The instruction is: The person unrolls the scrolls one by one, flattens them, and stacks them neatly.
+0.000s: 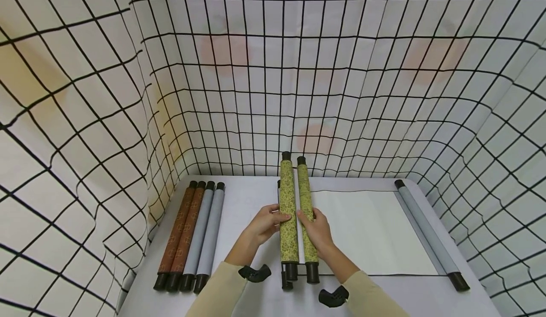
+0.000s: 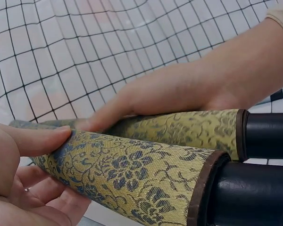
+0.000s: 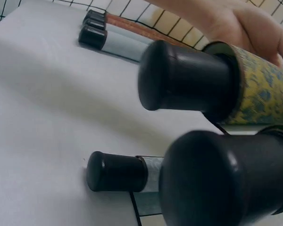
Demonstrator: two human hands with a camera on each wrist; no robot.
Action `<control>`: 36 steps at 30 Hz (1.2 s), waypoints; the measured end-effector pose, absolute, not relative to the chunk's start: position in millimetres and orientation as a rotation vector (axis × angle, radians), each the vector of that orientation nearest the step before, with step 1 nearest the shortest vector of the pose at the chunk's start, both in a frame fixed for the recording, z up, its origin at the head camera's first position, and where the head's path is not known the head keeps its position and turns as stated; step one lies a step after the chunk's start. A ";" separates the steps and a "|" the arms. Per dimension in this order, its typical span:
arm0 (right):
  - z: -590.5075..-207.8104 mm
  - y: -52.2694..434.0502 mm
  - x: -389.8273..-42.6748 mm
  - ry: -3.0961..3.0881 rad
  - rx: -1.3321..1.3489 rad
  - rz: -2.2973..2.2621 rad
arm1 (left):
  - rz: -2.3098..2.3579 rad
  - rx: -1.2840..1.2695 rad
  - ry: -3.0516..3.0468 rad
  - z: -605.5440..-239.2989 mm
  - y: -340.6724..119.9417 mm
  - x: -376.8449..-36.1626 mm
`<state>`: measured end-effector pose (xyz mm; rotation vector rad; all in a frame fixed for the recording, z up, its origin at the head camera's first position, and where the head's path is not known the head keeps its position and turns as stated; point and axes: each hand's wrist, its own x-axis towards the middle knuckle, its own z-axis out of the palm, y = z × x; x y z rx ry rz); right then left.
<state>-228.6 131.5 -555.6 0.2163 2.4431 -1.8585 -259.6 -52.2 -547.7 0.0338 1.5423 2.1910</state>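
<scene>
- Yellow-green brocade covers two rolled scrolls, the left scroll (image 1: 288,212) and the right scroll (image 1: 307,212), which lie side by side and touching near the middle of the white worktop (image 1: 251,203), their length running away from the person.
- Each has a black knob at both ends; the near knobs (image 1: 313,272) sit just beyond the person's wrists.
- Left hand (image 1: 263,223) holds the left scroll at mid-length: in the left wrist view the thumb (image 2: 37,139) lies on top of the cloth and the fingers curl beneath it, so the grip is closed round the roll.
- Right hand (image 1: 317,229) is on the right scroll at the same height, fingers laid over its top and outer side; how far they wrap under it cannot be told from these views.
- Both forearms wear beige sleeves (image 1: 213,288).
- Under and to the right of the pair lies an unrolled scroll (image 1: 371,231), its white sheet flat on the worktop, with a grey roller (image 1: 426,234) capped in black along its far right edge.
- One more black-capped grey roller end (image 3: 118,172) shows on the worktop beneath the held pair in the right wrist view.
- At the left edge of the worktop four rolled scrolls lie in a touching row: two orange-brown ones (image 1: 181,234) and two grey ones (image 1: 206,234).
- Black-gridded white cloth (image 1: 341,70) walls the space.
</scene>
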 end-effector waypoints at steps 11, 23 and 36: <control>-557.9 146.5 -234.8 2.400 0.206 -1.843 | 2.193 0.001 1.566 -554.6 -55.3 -258.1; -557.3 150.0 -233.7 2.509 0.212 -1.771 | 2.216 -0.014 1.531 -558.4 -52.6 -254.9; -553.8 168.5 -236.5 2.461 0.225 -1.751 | 2.225 0.003 1.502 -564.3 -54.7 -255.2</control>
